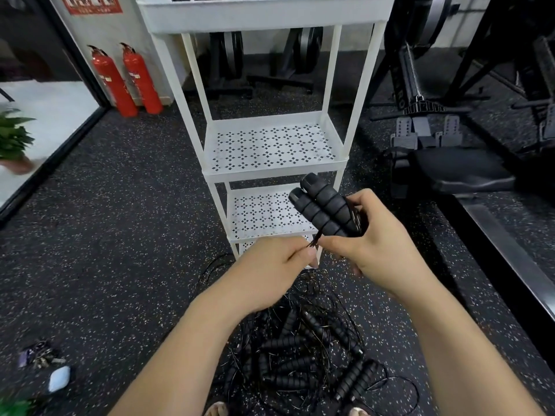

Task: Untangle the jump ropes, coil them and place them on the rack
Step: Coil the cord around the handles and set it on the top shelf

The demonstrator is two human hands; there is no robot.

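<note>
My right hand [372,250] grips the two black foam handles of one jump rope [322,207], held side by side and pointing up-left, with thin cord wound around them. My left hand [279,259] pinches the loose end of that cord just below the handles. Both hands hover in front of the lower shelves of the white rack [270,163], whose perforated middle shelves show nothing on them. On the floor between my forearms lies a tangled pile of more black jump ropes [300,355], handles and thin cords mixed together.
Two red fire extinguishers [126,79] stand at the back left by a mirror wall. Black gym machines and a padded seat [456,169] crowd the right. Keys [42,355] and a small pale blue object [59,378] lie on the speckled floor at the lower left.
</note>
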